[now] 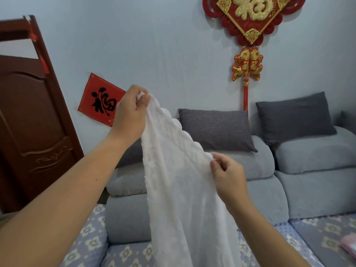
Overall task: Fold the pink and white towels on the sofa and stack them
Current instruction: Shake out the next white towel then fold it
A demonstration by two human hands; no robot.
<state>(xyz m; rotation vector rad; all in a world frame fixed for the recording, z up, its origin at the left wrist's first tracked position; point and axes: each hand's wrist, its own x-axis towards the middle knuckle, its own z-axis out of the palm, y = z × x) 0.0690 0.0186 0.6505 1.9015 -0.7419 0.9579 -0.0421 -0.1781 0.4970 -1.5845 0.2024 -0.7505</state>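
White towel (179, 189): lifted in front of the sofa (269, 164), hanging unfolded. My left hand (131, 114) has its grip pinched on the top corner; my right hand (229, 180) pinches the edge lower down. To fold cleanly, I should slide right to the matching corner and level both. Pink towel (349, 245) lies on the sofa seat.

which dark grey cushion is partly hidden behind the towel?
The left dark grey cushion; the white towel overlaps its left edge. The right cushion shows fully.
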